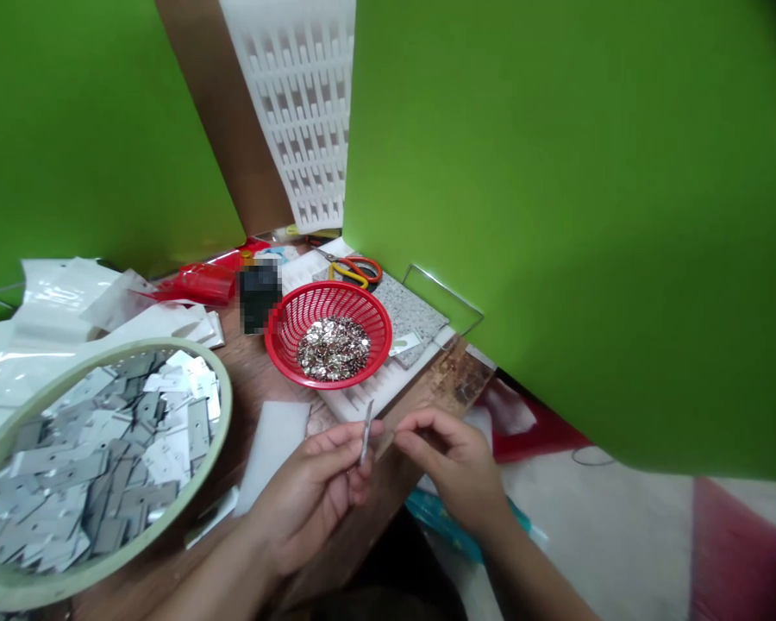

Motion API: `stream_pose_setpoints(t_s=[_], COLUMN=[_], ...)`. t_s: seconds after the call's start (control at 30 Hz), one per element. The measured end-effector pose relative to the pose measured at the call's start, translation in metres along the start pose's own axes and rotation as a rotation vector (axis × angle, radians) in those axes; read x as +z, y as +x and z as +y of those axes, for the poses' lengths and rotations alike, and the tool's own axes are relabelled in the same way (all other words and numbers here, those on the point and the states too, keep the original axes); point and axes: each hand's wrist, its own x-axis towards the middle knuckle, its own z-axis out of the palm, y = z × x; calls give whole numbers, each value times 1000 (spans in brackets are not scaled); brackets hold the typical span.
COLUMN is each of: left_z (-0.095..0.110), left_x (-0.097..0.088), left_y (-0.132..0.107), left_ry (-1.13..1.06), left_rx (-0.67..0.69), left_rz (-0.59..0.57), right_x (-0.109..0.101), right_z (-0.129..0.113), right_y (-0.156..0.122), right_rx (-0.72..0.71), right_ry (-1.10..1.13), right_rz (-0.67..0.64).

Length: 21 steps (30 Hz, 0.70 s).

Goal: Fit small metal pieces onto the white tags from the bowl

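My left hand (314, 492) holds a thin flat metal plate (366, 431) between thumb and fingers, turned nearly edge-on to me. Close to its right, my right hand (459, 466) is closed in a pinch, thumb against forefinger. A small, thin, dull strip (384, 445) shows at those fingertips; its kind is too blurred to tell. Beyond both hands stands a red plastic basket (378, 366) holding a heap of small shiny metal pieces (334, 348). A pale green basin (225, 405) on the left is filled with flat grey metal plates (58, 466), some with holes.
Orange-and-yellow-handled scissors (359, 272) lie behind the basket by a speckled slab (420, 310). A white pad (275, 448) is on the wooden table (249, 366). White sheets (65, 302) lie at left. Green panels (556, 216) rise behind, with a bent wire (449, 293) near the right one.
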Motion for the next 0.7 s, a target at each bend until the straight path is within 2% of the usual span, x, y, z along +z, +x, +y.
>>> stream_pose_setpoints(t_s=[0.1, 0.27, 0.33, 0.47, 0.7], left_z=[-8, -16, -16, -16, -21], left_x=[0, 1, 1, 1, 6], left_y=[0, 0, 1, 5, 19], left_ry=[-318, -509, -532, -525, -386], left_rx=[-74, -148, -167, -212, -304], left_rz=[-109, -150, -152, -178, -203], right_x=[9, 22, 23, 19, 3], right_z=[6, 9, 10, 14, 15], right_y=[-6, -6, -5, -2, -6], right_rx=[64, -215, -259, -160, 182], right_ry=[66, -137, -196, -163, 224], right_rz=[-8, 53, 76, 111, -20])
